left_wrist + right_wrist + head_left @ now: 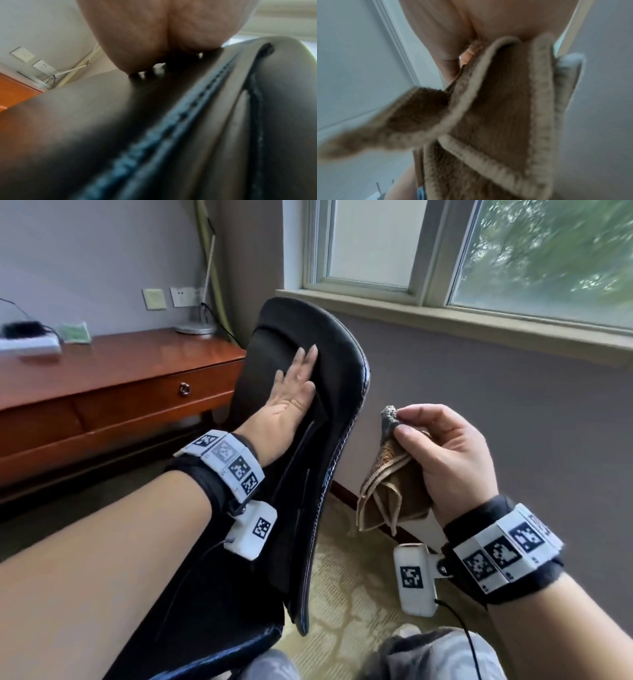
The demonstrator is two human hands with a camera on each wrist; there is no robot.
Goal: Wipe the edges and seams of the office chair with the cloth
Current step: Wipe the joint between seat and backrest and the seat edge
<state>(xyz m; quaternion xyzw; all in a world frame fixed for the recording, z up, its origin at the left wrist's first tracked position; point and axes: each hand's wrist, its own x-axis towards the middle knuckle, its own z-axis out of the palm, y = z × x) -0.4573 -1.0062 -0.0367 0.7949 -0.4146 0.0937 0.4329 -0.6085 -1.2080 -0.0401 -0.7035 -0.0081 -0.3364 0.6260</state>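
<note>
The black leather office chair (329, 364) leans back toward me, its stitched side seam (337, 453) running down the right edge. My left hand (294, 385) lies flat with straight fingers on the backrest near the top. In the left wrist view the palm (154, 40) presses on the dark leather beside a stitched seam (188, 108). My right hand (442, 446) hovers to the right of the chair, apart from it, and grips a folded brown cloth (383, 494) with a pale hem. A grey, soiled tip pokes out above the thumb. The cloth (496, 108) fills the right wrist view.
A wooden desk (113, 381) with a drawer stands at the left against the wall, with a lamp base (195, 328) and small items on it. A window sill (445, 320) runs behind the chair. Patterned carpet (346, 587) lies below. My knees show at the bottom edge.
</note>
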